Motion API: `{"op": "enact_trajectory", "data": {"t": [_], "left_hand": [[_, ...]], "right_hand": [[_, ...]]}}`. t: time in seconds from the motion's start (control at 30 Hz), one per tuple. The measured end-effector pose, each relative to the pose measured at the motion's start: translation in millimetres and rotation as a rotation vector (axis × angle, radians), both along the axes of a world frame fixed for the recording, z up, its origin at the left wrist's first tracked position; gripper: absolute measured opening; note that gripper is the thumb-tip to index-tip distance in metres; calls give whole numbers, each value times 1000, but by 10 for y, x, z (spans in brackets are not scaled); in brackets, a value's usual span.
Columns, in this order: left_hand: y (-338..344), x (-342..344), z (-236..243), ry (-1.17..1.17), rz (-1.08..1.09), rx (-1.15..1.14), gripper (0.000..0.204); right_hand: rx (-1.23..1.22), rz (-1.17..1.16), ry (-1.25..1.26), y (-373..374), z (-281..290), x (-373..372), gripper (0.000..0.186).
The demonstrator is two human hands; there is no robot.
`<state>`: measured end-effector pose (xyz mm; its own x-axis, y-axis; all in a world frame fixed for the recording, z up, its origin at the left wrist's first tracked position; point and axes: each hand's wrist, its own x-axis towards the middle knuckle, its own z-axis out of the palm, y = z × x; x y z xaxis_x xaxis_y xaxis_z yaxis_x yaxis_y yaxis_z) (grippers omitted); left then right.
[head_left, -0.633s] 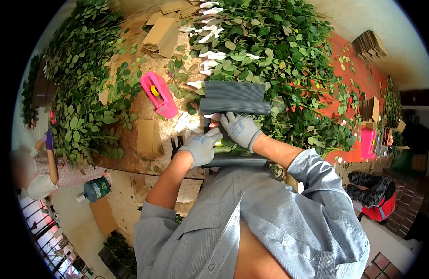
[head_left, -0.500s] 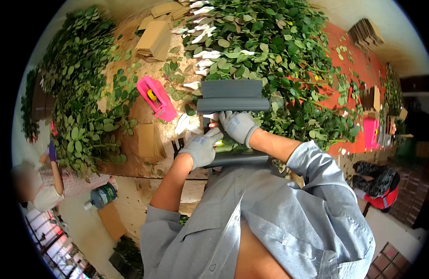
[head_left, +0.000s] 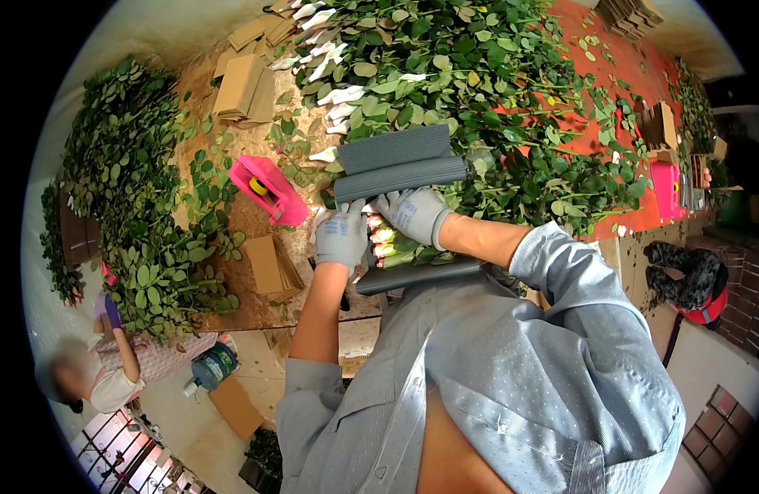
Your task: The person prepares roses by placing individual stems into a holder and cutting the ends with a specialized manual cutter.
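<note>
My left hand (head_left: 342,236), in a grey glove, points its fingers at the near edge of a dark grey ribbed pad (head_left: 400,179). Its fingers are bent together, and whatever is between them is hidden. My right hand (head_left: 415,216), gloved alike, lies just right of it with curled fingers against the rose heads; its grip is hidden. Pale pink and green rose buds (head_left: 384,244) lie in a row below the hands, their leaves to the right. A second ribbed pad (head_left: 421,275) runs along my shirt front, with the roses between the pads.
Leafy rose stems (head_left: 445,74), some heads in white sleeves (head_left: 341,95), cover the far table. A pink tape dispenser (head_left: 270,191) and cardboard sheets (head_left: 272,265) lie left. More foliage (head_left: 132,198) is farther left, beside another person (head_left: 108,370). Another pink dispenser (head_left: 665,189) stands right.
My left hand has moved up to the far pad's near edge, uncovering the row of rose buds. My right hand stays beside the roses. The whole view has shifted and tilted slightly.
</note>
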<state>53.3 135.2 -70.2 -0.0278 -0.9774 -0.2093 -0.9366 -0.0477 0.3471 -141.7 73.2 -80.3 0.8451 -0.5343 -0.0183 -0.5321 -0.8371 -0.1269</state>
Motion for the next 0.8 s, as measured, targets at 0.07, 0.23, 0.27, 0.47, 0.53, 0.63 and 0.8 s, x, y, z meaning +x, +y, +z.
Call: {"op": "enact_trajectory", "data": {"t": [0.07, 0.23, 0.27, 0.47, 0.53, 0.63, 0.8], "left_hand": [[-55, -7, -83, -61, -7, 29, 26], [-29, 181, -445, -72, -105, -188, 18], [-24, 194, -446, -61, -95, -181, 18], [80, 235, -196, -142, -29, -193, 19], [110, 419, -262, -190, 147, -77, 21], [140, 665, -7, -322, 234, 178, 26], [198, 374, 501, -138, -74, 61, 32]], "right_hand": [[-8, 8, 6, -16, -2, 3, 22], [-51, 25, 10, -43, -51, 3, 18], [-63, 27, -8, -48, -82, 0, 17], [-94, 26, 23, -55, -121, 3, 20], [-28, 23, 37, -46, -105, 4, 22], [51, 21, 45, -71, -47, -38, 24], [147, 6, 67, -74, 69, 5, 25]]}}
